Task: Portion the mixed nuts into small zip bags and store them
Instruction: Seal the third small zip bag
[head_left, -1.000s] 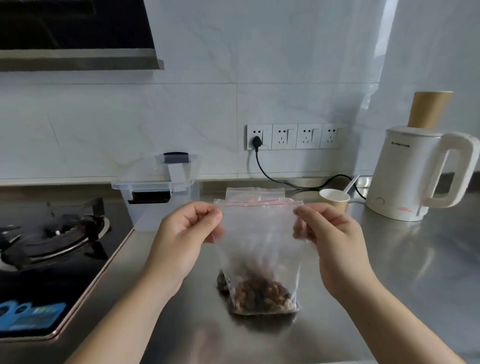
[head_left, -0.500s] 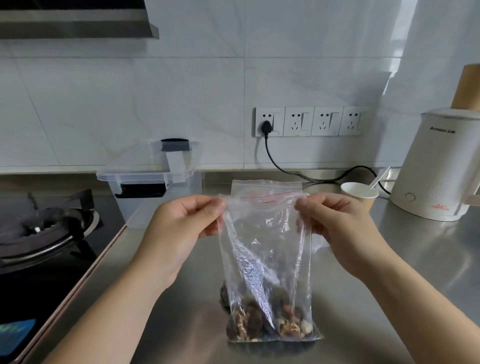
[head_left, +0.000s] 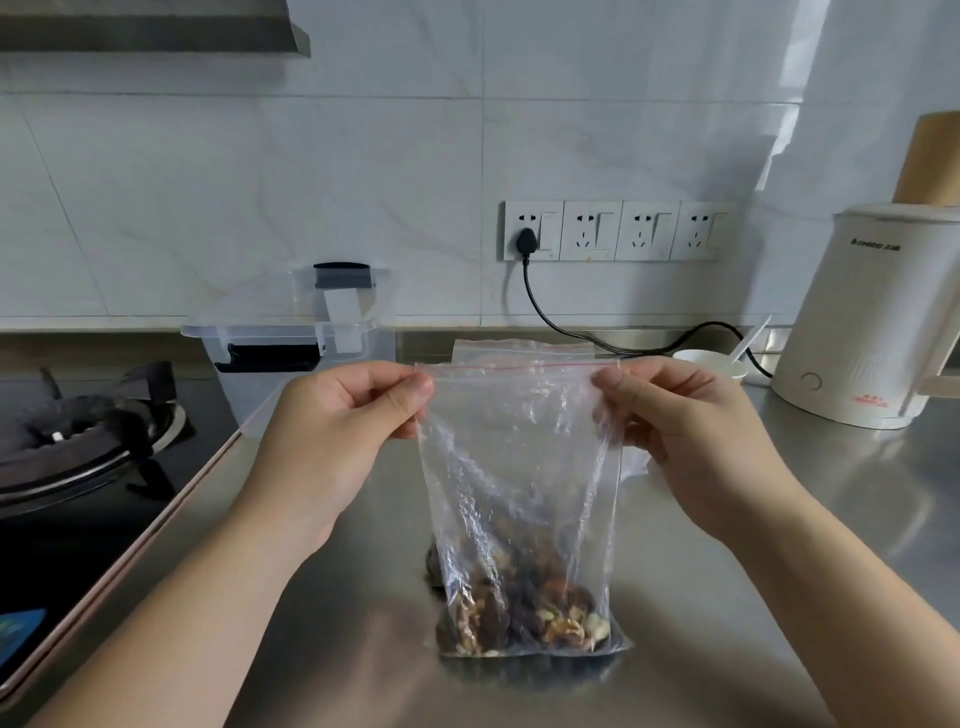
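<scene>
Two hands, left hand (head_left: 332, 436) and right hand (head_left: 691, 441), pinching nut-filled zip bag (head_left: 519, 493), storage box (head_left: 291, 358) behind, kettle (head_left: 872, 322) right

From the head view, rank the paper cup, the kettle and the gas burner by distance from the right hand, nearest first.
1. Paper cup, just behind the right hand, toward the wall.
2. Kettle, farther out on the right side of the counter.
3. Gas burner, far across on the left, beyond the left hand.

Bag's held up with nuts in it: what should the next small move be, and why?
Probably press the zip strip shut, end to end. Left hand and right hand each pinch a top corner of the bag, and the nuts already sit at the bottom.
</scene>
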